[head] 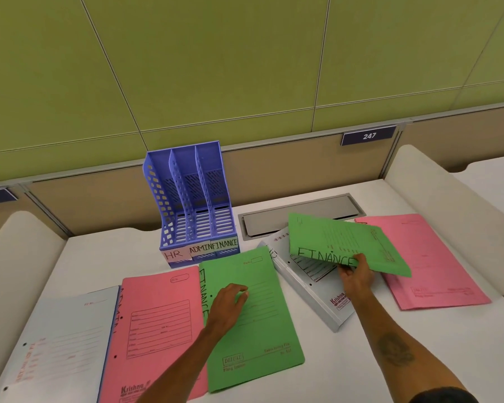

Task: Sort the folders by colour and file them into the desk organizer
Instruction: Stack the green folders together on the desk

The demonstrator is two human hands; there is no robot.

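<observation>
A blue three-slot desk organizer (191,199) stands at the back of the desk, labelled HR, ADMIN and FINANCE; its slots hold nothing. My left hand (229,303) rests flat on a green folder (259,338) marked FINANCE that lies in the middle. My right hand (355,276) grips the near edge of a second green FINANCE folder (341,242), lifted and tilted above a white folder (317,292). A pink folder (157,324) and a pale blue folder (61,341) lie at the left. Another pink folder (431,263) lies at the right.
A grey cable hatch (297,213) is set into the desk behind the folders. Cream side partitions (437,184) bound the desk left and right. A green panel wall with a plate reading 247 (368,135) rises behind.
</observation>
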